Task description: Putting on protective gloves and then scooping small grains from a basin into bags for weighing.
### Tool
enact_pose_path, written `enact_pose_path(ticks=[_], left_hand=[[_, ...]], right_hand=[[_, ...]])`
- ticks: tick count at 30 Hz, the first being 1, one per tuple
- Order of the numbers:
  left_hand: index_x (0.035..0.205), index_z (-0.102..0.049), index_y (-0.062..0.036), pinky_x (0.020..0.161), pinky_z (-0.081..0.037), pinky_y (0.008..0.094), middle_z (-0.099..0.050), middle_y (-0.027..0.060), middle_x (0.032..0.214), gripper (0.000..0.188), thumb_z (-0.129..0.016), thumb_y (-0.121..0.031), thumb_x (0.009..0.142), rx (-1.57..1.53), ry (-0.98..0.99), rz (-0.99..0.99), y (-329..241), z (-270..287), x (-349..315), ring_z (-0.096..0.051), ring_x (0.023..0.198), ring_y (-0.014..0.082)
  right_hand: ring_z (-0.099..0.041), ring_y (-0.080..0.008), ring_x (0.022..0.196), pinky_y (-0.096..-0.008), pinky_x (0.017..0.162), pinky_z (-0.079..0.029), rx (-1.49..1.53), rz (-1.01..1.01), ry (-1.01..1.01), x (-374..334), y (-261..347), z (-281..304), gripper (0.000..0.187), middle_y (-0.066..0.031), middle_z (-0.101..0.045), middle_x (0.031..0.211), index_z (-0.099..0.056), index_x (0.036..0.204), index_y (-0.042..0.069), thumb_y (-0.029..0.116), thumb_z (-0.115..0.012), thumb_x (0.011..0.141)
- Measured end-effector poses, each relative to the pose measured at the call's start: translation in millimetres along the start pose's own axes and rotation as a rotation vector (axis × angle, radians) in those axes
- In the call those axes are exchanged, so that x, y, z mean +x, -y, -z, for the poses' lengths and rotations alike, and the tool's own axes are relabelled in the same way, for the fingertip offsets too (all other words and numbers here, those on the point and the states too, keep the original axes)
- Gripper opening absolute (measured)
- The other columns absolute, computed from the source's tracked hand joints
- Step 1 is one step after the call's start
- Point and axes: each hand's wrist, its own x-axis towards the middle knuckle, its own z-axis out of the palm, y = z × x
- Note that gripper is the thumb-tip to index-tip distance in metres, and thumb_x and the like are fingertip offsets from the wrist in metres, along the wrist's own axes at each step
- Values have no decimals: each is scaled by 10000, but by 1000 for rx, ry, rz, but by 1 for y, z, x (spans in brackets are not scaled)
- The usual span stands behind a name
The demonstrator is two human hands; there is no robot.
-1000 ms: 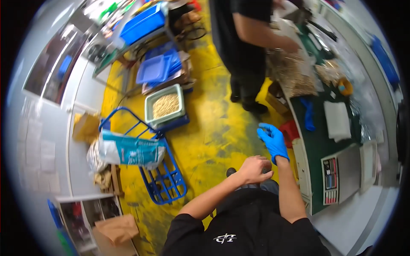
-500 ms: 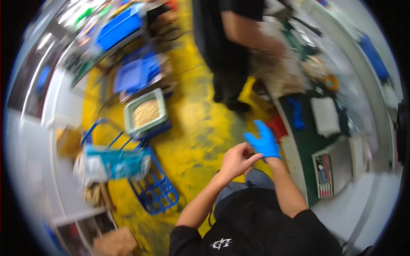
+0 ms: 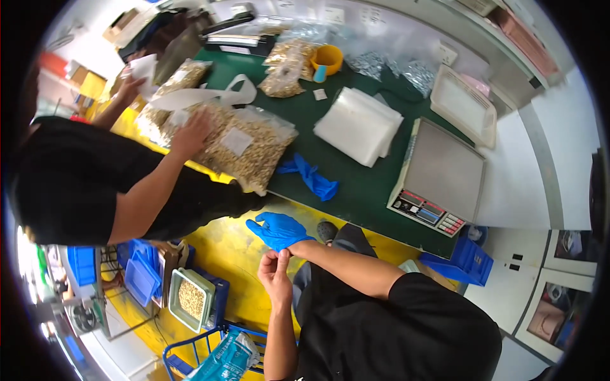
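My right hand [image 3: 276,230] wears a blue disposable glove and points left, in front of the green table [image 3: 365,203]. Its fingers are stretched out and hold nothing. Just below it, my bare left hand [image 3: 276,274] pinches the glove's cuff at the right wrist. On the table edge near the gloved hand lies a crumpled blue glove [image 3: 312,178]. A large clear bag of pale pellet-like pieces [image 3: 257,155] lies left of that glove. Behind it rests a stack of white plastic sheets or bags [image 3: 359,126].
A person in black [image 3: 95,178] at the left handles the bags. A scale [image 3: 445,171] and a white tray [image 3: 464,105] occupy the table's right side. An orange cup [image 3: 328,58] stands at the back. Below left are a tub of pellets [image 3: 191,298] and a blue cart [image 3: 190,346].
My view has swung right toward the green table, so the tub and cart now show lower down. The bare left hand stays at the right glove's cuff.
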Motion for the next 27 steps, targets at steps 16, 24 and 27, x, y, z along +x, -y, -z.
enact_pose_path(ticks=[16, 24, 27], left_hand=[[664, -456, -69, 540, -394, 422, -512, 134, 640, 116, -571, -69, 648, 1186, 96, -192, -1, -63, 89, -520, 614, 348], [710, -482, -63, 547, -403, 431, -505, 132, 664, 103, -576, -99, 686, 1101, -73, -343, 4, -36, 100, -526, 620, 342], [727, -507, -73, 540, -423, 439, -538, 130, 681, 102, -583, -137, 705, 1134, -164, -358, 3, -24, 99, -554, 629, 336]], right_hand=[[-607, -364, 696, -449, 605, -469, -77, -6, -438, 75, -89, 19, 395, -190, -632, 782, -643, 787, 73, 457, -549, 778], [-597, -404, 795, -464, 650, -470, -71, -34, -99, 104, -91, -12, 461, -215, -622, 846, -619, 833, 39, 492, -562, 769], [-594, -409, 793, -468, 643, -466, -148, 33, -66, 101, -65, -15, 495, -218, -619, 845, -619, 794, 36, 524, -537, 777]])
